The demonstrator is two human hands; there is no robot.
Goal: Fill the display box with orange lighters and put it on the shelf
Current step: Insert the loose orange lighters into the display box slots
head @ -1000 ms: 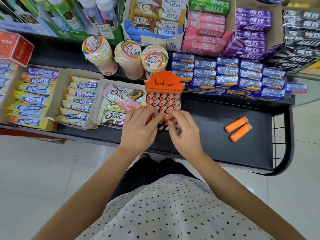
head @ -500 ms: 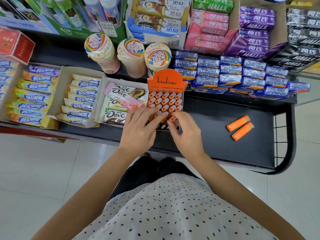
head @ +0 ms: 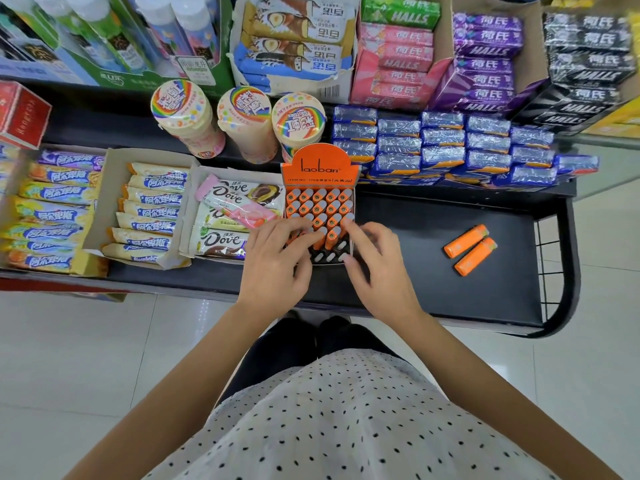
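I have both hands at the near end of the display box (head: 318, 174). My left hand (head: 277, 261) lies over its near left corner with the fingers loosely spread across the lighter tops, and I cannot tell whether it is pinching one. My right hand (head: 377, 265) sits at the near right corner, fingers curved, the fingertips (head: 346, 223) touching the lighters on that side; whether they grip one I cannot tell either. Between my hands a few orange lighters in the box (head: 320, 209) stand tilted, and the nearest row shows only dark slots with grey tips. The box stands on the black shelf (head: 433, 278), its orange header card upright at the far end. Two loose lighters (head: 470, 249) lie side by side on the shelf well to the right. Just left of the box is a carton of chocolate bars (head: 227, 216), and behind it stand three candy tubs (head: 242, 123)
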